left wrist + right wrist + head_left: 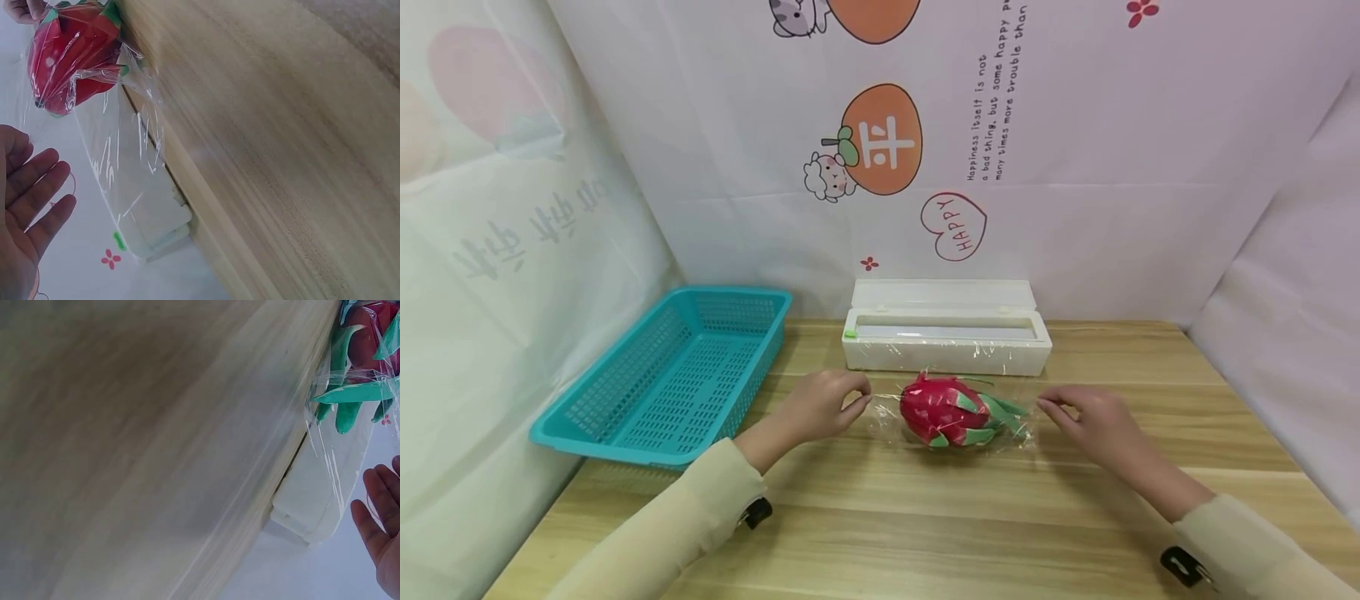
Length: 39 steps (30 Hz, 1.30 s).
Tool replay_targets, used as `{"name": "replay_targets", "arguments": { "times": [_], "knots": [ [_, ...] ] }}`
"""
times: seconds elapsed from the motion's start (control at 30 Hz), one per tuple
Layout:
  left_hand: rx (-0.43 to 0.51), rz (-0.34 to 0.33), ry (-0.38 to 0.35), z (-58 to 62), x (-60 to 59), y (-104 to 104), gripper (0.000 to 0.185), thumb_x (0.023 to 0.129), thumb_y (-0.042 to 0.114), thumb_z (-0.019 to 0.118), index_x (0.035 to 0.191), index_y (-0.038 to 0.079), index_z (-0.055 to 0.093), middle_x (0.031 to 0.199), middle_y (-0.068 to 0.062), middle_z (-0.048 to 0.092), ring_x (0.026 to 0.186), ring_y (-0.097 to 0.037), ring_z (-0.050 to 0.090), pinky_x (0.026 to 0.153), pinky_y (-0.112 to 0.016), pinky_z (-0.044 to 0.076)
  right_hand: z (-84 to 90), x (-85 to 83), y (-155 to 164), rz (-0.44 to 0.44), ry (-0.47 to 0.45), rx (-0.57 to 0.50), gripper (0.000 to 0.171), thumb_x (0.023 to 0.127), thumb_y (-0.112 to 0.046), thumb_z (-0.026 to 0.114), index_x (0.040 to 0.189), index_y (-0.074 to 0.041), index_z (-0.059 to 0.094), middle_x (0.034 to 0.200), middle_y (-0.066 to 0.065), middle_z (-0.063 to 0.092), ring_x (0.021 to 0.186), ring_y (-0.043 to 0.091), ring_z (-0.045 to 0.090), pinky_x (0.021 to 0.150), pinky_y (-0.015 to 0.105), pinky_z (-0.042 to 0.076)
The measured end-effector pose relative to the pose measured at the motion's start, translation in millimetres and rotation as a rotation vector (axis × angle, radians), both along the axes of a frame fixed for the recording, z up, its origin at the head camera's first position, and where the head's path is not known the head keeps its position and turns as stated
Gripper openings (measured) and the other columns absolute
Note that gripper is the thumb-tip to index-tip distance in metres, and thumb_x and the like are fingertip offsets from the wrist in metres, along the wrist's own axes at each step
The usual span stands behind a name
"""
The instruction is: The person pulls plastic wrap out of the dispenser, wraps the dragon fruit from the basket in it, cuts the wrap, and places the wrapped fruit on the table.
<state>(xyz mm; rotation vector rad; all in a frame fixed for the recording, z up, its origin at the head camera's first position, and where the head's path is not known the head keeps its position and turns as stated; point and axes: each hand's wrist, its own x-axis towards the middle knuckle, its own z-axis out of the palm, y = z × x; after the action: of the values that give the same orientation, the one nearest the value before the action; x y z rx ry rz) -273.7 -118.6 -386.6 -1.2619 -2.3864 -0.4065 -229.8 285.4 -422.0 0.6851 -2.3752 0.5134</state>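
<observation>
A red dragon fruit (pixel 946 410) with green leafy scales lies on its side, wrapped in clear plastic film (pixel 886 414). To its left, the left hand (pixel 826 405) pinches one end of the film between thumb and forefinger. Its other fingers (pixel 45 194) are spread loosely in the left wrist view. Across from it, the right hand (pixel 1093 421) pinches the film's other end, by the green tips. Neither hand touches the fruit itself. In the right wrist view the film (pixel 325 447) stretches past the scales, while the right hand's pinching fingertips are cut off by the frame edge.
Just behind the fruit stands a white cling film box (pixel 947 357) with its lid raised. A blue-green plastic basket (pixel 658 457) sits at the left of the wooden table (pixel 925 533). Printed white cloth (pixel 1097 167) hangs behind and along both sides.
</observation>
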Motion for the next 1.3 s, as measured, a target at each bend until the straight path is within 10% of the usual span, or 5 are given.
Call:
{"name": "replay_targets", "arguments": {
  "times": [0.9,1.1,1.3],
  "knots": [
    [0.014,0.083,-0.079,-16.5,-10.1,2.9,0.004,0.088,0.013,0.067,0.084,0.013,0.066,0.083,0.001,0.070,0.076,-0.020,0.068,0.066,-0.033,0.055,-6.4,-14.8,-25.9,-0.090,-0.285,0.008,0.005,0.087,-0.012,0.072,0.084,-0.008,0.073,0.083,0.005,0.072,0.077,0.025,0.068,0.069,0.045,0.055],
    [0.065,0.006,0.139,-16.9,-8.5,7.4,0.013,0.085,0.012,0.071,0.096,0.008,0.065,0.099,-0.007,0.070,0.086,-0.021,0.069,0.074,-0.032,0.056,-6.9,-17.0,-27.5,-0.086,-0.333,0.020,0.007,0.088,-0.013,0.071,0.083,-0.008,0.072,0.082,0.005,0.071,0.076,0.024,0.068,0.069,0.044,0.056],
    [0.018,-0.212,0.383,-12.9,-3.1,20.3,0.042,0.079,0.017,0.077,0.116,0.003,0.063,0.129,-0.016,0.059,0.119,-0.028,0.057,0.102,-0.039,0.043,-7.7,-18.5,-28.4,-0.091,-0.344,0.028,0.006,0.087,-0.012,0.071,0.083,-0.007,0.072,0.081,0.005,0.071,0.076,0.023,0.068,0.068,0.043,0.056]
  ]
}}
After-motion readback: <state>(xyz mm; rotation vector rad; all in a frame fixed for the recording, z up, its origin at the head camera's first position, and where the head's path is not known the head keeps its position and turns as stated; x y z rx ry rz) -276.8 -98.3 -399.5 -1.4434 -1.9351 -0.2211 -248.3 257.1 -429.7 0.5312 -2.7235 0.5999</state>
